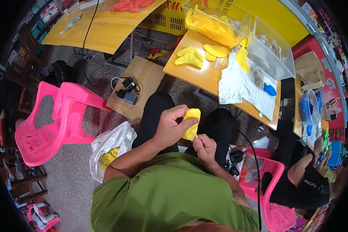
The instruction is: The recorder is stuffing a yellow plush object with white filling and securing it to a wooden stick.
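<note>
Above my lap, my left hand [172,125] grips a small yellow soft piece [192,131], fabric-like and rounded, with the thumb pressed across its face. My right hand [205,149] is closed in a pinch at the piece's lower edge. A thin light bit shows between those fingertips and the yellow piece, too small to name. On the wooden table ahead lie more yellow pieces [189,57], some stacked flat, nearest the table's left side. A white cloth [236,83] covers the table's right part, with a blue piece [270,89] on it.
Clear bins [272,50] stand at the table's back, one heaped with yellow pieces. Left of me are a pink chair [65,116] and a white plastic bag [116,141] with yellow inside. Adapters [126,96] lie on cardboard [147,73]. A black cable hangs nearby; another person [303,181] sits right.
</note>
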Demonstrator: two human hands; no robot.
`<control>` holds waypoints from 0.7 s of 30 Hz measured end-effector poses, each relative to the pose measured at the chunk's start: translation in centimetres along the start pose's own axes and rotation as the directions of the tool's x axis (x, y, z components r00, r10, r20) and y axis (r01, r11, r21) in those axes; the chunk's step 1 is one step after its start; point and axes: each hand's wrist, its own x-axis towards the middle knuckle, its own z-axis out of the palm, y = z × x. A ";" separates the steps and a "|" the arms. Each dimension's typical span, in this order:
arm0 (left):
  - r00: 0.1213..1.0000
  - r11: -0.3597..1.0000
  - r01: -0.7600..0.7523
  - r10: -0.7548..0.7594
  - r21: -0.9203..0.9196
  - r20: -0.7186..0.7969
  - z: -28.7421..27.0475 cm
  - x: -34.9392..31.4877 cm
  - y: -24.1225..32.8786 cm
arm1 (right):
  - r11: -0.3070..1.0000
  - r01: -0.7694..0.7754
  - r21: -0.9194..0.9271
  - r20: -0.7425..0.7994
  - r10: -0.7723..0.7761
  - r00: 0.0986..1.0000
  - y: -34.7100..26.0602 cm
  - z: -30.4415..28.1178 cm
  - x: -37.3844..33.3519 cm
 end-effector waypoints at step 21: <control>0.992 0.985 0.123 -0.127 -0.121 -0.023 0.0 -0.5 -0.9 | 0.980 -0.163 0.113 -0.015 0.165 0.986 -0.7 0.3 0.3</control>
